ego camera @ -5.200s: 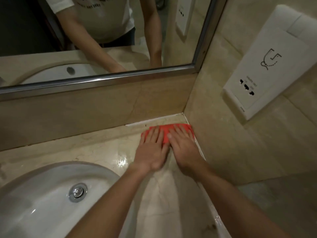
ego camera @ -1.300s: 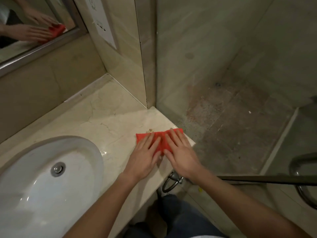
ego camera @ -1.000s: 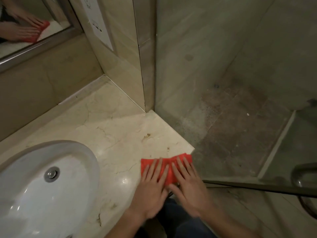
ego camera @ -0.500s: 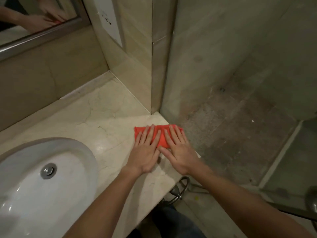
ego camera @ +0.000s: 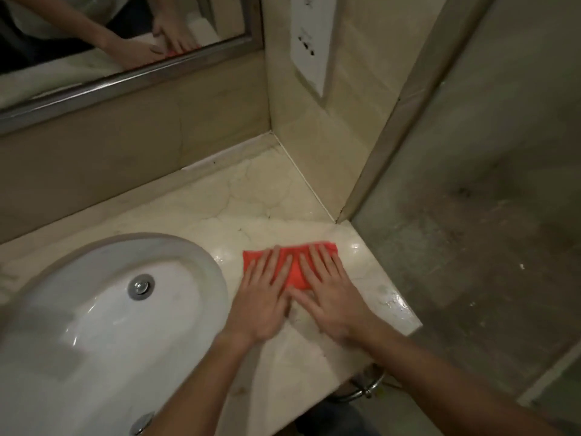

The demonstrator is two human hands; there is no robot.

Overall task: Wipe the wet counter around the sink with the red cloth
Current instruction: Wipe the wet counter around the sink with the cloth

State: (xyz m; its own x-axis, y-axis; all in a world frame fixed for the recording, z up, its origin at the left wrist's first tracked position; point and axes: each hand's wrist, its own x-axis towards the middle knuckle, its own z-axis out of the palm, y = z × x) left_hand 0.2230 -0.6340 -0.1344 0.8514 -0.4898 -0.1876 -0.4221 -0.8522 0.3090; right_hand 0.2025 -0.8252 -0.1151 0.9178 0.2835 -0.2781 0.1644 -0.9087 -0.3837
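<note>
Under your hands you have a flat, plain red cloth with no print, lying on a cream marble counter veined with thin darker crack-like lines and dotted with glossy white highlights. To your left you have a plain glossy white oval ceramic sink with a silver metal drain; behind it you have a tan stone backsplash and a dull silver-framed mirror. To your right you have beige wall tile carrying a white socket plate with dark slots, and a mottled grey-brown floor.
</note>
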